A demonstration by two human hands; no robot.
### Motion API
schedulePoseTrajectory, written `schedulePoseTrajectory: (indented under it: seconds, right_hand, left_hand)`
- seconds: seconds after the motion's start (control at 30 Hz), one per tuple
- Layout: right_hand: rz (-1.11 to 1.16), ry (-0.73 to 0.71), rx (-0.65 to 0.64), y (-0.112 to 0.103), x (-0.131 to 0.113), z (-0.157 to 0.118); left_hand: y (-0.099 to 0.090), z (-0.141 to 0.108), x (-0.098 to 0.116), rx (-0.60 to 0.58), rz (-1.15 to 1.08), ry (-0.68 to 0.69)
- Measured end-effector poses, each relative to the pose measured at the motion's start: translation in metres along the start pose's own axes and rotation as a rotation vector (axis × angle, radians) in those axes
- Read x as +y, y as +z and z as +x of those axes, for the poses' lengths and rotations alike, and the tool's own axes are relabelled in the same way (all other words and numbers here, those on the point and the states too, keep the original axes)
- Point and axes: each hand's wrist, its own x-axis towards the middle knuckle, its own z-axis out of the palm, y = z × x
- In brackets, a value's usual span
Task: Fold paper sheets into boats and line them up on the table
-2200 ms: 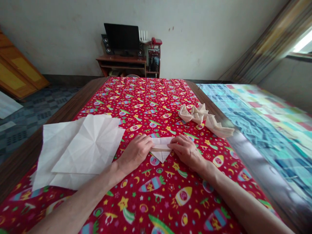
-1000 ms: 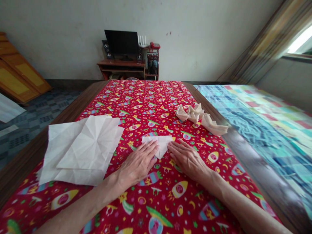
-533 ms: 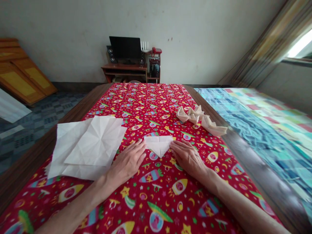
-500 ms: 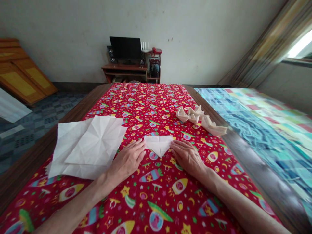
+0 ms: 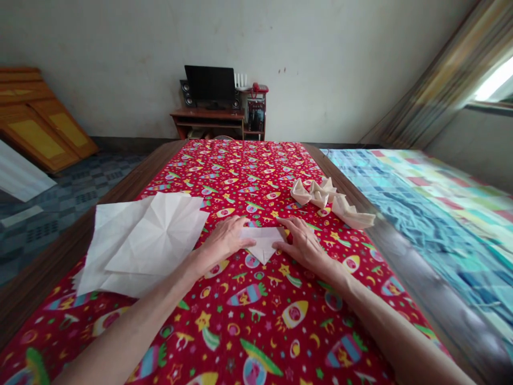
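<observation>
A small folded white paper [image 5: 263,241] lies on the red cloth in front of me, straight along its far edge and coming to a point on the near side. My left hand [image 5: 227,236] grips its left end, thumb over the near face and fingers bent round the far edge. At the right end, my right hand [image 5: 300,241] holds it in the same way, thumb and fingers curved about the corner. Both corners are partly hidden by the hands. Left of my left hand rest several creased white paper sheets [image 5: 156,235], overlapping one another.
Several folded paper shapes [image 5: 320,192] stand at the right, near the wooden table edge [image 5: 356,200]. The red printed cloth [image 5: 244,176] covers the table. Beyond it are a desk with a monitor [image 5: 210,85]; a bed [image 5: 404,198] adjoins on the right.
Both hands have gone from lying flat beside the paper's ends to gripping them, thumbs now on its near face. The sheets and folded shapes stay where they were.
</observation>
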Motion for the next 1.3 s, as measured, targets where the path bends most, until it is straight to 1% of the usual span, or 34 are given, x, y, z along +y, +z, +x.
schedulePoseTrajectory:
  seconds: [0.1, 0.2, 0.3, 0.37, 0.43, 0.5, 0.53, 0.57, 0.63, 0.67, 0.73, 0.77, 0.83, 0.9, 1.0, 1.1, 1.2, 1.3]
  right_hand:
    - [0.003, -0.006, -0.019, 0.001, 0.001, -0.001]
    - [0.009, 0.002, -0.025, 0.001, 0.001, 0.0]
    - [0.026, 0.029, -0.035, 0.0, 0.002, 0.004]
    - [0.07, 0.059, -0.048, -0.001, 0.002, 0.007]
    - [0.154, 0.114, -0.086, -0.003, 0.003, 0.011]
    - [0.247, 0.158, -0.108, -0.006, 0.002, 0.014]
    - [0.279, 0.161, -0.09, -0.009, 0.0, 0.015]
    - [0.296, 0.145, -0.043, -0.013, -0.002, 0.016]
    - [0.284, 0.051, 0.088, -0.02, -0.008, 0.016]
    - [0.262, -0.019, 0.141, -0.023, -0.011, 0.016]
    - [0.176, -0.158, 0.19, -0.028, -0.018, 0.014]
    - [0.118, -0.211, 0.188, -0.028, -0.02, 0.013]
    - [-0.004, -0.275, 0.144, -0.026, -0.022, 0.01]
    - [-0.088, -0.297, 0.06, -0.02, -0.022, 0.006]
    - [-0.117, -0.296, -0.039, -0.012, -0.019, 0.0]
    - [-0.107, -0.303, -0.061, -0.011, -0.017, -0.006]
    - [-0.113, -0.317, -0.082, -0.016, -0.018, -0.012]
    - [-0.069, -0.27, -0.101, -0.019, -0.017, -0.017]
  left_hand:
    - [-0.007, 0.0, 0.002, -0.079, -0.125, -0.063]
    - [-0.01, 0.0, 0.001, -0.157, -0.299, -0.125]
    - [-0.008, 0.0, 0.0, -0.175, -0.432, -0.126]
    - [-0.007, -0.001, 0.002, -0.151, -0.461, -0.107]
    - [-0.009, -0.002, 0.007, -0.098, -0.431, -0.073]
    - [-0.013, -0.003, 0.014, 0.001, -0.365, 0.002]
    - [-0.016, -0.004, 0.017, 0.073, -0.32, 0.053]
    - [-0.019, -0.006, 0.021, 0.152, -0.266, 0.112]
    - [-0.027, -0.008, 0.026, 0.297, -0.121, 0.237]
    - [-0.03, -0.01, 0.028, 0.347, -0.035, 0.292]
    - [-0.034, -0.013, 0.029, 0.383, 0.126, 0.367]
    - [-0.034, -0.016, 0.03, 0.374, 0.193, 0.39]
    - [-0.031, -0.021, 0.03, 0.323, 0.292, 0.411]
    - [-0.025, -0.026, 0.03, 0.236, 0.356, 0.421]
    - [-0.014, -0.035, 0.03, 0.124, 0.39, 0.421]
    - [-0.007, -0.042, 0.028, 0.087, 0.333, 0.376]
    - [-0.004, -0.047, 0.023, 0.092, 0.211, 0.328]
    - [-0.002, -0.049, 0.015, 0.108, 0.102, 0.308]
